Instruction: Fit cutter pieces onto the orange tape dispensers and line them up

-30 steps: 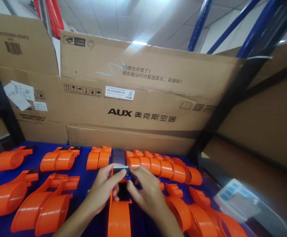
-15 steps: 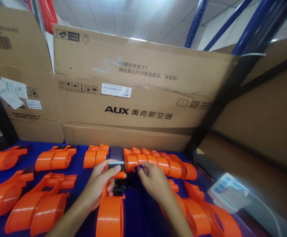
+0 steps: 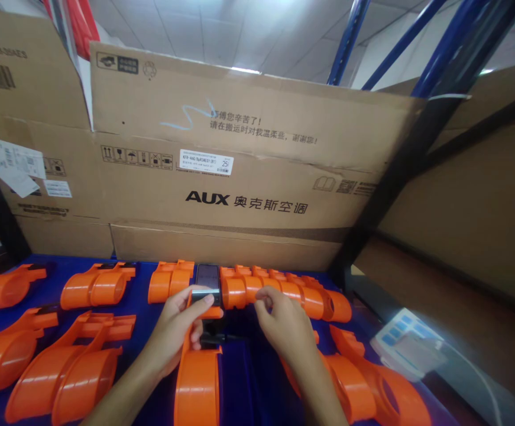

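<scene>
My left hand [image 3: 180,325] is wrapped round the stem of an orange plastic holder [image 3: 197,384], whose wide ring hangs below the hand. The thumb presses on a small black-and-silver device [image 3: 205,297] at the holder's top. Just behind it is a dark rectangular screen [image 3: 207,276]; whether it belongs to the device I cannot tell. To the right, my right hand [image 3: 284,319] has its fingers curled in a pinch, in front of a row of orange holders [image 3: 290,291]. Anything between those fingertips is hidden.
More orange holders [image 3: 80,361] lie on the blue surface [image 3: 144,349] at left, and others [image 3: 355,387] at right. A large cardboard panel [image 3: 248,148] stands behind. On the right are a dark upright post [image 3: 372,219] and a white-and-blue box [image 3: 410,343] with a cable.
My right hand has moved slightly right and up, away from the left hand. The small dark blue thing at its fingertips no longer shows. My left hand keeps its hold on the holder.
</scene>
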Demonstrator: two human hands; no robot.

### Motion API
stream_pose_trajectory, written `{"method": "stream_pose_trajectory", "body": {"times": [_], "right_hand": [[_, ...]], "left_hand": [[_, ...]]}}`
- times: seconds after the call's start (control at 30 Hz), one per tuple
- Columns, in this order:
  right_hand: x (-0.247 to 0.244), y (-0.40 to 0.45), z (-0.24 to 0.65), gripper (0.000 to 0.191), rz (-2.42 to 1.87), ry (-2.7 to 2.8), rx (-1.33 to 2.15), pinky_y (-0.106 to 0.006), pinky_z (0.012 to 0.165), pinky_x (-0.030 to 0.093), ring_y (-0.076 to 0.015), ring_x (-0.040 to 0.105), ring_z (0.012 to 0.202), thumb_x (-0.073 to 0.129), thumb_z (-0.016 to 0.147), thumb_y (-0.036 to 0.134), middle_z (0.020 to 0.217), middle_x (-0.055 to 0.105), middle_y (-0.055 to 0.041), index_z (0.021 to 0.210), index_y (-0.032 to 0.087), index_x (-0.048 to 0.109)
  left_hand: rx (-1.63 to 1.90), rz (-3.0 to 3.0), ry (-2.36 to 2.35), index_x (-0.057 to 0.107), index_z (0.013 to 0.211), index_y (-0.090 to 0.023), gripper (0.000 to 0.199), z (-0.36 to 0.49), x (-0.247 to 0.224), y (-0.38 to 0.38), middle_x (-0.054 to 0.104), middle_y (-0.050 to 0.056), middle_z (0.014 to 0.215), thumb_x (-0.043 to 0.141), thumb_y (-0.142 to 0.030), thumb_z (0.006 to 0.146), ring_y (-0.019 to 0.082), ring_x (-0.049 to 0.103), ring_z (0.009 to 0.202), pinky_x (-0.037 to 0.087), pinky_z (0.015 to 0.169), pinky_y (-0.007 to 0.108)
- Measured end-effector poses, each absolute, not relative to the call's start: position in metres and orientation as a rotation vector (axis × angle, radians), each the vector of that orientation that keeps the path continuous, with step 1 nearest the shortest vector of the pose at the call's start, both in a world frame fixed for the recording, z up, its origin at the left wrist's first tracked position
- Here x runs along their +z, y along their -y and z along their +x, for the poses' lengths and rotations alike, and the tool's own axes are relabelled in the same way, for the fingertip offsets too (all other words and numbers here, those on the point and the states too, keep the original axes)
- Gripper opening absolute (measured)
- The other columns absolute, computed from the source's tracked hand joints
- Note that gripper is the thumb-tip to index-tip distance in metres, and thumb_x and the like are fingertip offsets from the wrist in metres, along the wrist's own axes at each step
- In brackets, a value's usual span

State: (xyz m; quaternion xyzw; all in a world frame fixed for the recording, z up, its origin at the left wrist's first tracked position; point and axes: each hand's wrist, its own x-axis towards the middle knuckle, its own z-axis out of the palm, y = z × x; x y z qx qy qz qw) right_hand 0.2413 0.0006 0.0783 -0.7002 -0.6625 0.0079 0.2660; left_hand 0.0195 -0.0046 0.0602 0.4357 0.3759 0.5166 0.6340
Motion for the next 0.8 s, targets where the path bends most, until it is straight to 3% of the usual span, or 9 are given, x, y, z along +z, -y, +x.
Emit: {"method": "stream_pose_trajectory", "body": {"times": [0.1, 0.2, 0.37, 0.53, 0.8], "right_hand": [[0.078, 0.002, 0.239, 0.019, -1.628, 1.721, 0.068, -0.028, 0.060, 0.041, -0.0215, 0.066, 0.068, 0.053, 0.089, 0.019, 0.074, 0.072, -0.0028, 0.092, 0.022, 0.071], [0.080, 0.009, 0.228, 0.023, -1.289, 1.745, 0.210, -0.027, 0.059, 0.046, -0.0177, 0.062, 0.061, 0.051, 0.096, 0.024, 0.074, 0.070, -0.0014, 0.107, 0.021, 0.071], [0.084, 0.021, 0.205, 0.035, -0.935, 2.018, 0.304, -0.034, 0.084, 0.055, -0.0217, 0.067, 0.094, 0.060, 0.097, 0.027, 0.106, 0.072, -0.0066, 0.131, 0.026, 0.065], [0.079, 0.021, 0.199, 0.030, -0.921, 2.025, 0.301, -0.038, 0.090, 0.055, -0.0229, 0.066, 0.102, 0.060, 0.098, 0.024, 0.112, 0.070, -0.0082, 0.127, 0.026, 0.067], [0.081, 0.014, 0.209, 0.021, -1.022, 1.842, 0.246, -0.037, 0.086, 0.055, -0.0221, 0.067, 0.091, 0.062, 0.097, 0.027, 0.106, 0.072, -0.0072, 0.117, 0.025, 0.068]], "left_hand": [[1.182, 0.997, -0.882, 0.063, 0.109, -0.017, 0.046, 0.019, 0.061, 0.004, 0.074, 0.006, 0.078, 0.075, -0.052, 0.082, 0.006, 0.049, 0.037, 0.037, 0.035, 0.017], [1.179, 1.018, -0.892, 0.063, 0.102, -0.018, 0.044, 0.019, 0.061, 0.004, 0.070, 0.002, 0.068, 0.073, -0.056, 0.083, 0.008, 0.052, 0.036, 0.034, 0.033, 0.016], [1.178, 1.081, -0.861, 0.063, 0.099, -0.018, 0.043, 0.021, 0.061, 0.004, 0.055, -0.007, 0.050, 0.068, -0.059, 0.086, 0.006, 0.043, 0.030, 0.031, 0.032, 0.015], [1.193, 1.102, -0.885, 0.063, 0.098, -0.019, 0.047, 0.021, 0.061, 0.005, 0.055, -0.007, 0.049, 0.066, -0.064, 0.085, 0.006, 0.042, 0.029, 0.028, 0.030, 0.014], [1.294, 1.015, -0.878, 0.065, 0.087, -0.016, 0.053, 0.005, 0.062, -0.006, 0.046, -0.007, 0.036, 0.068, -0.068, 0.080, 0.008, 0.036, 0.026, 0.025, 0.030, 0.018]]}}
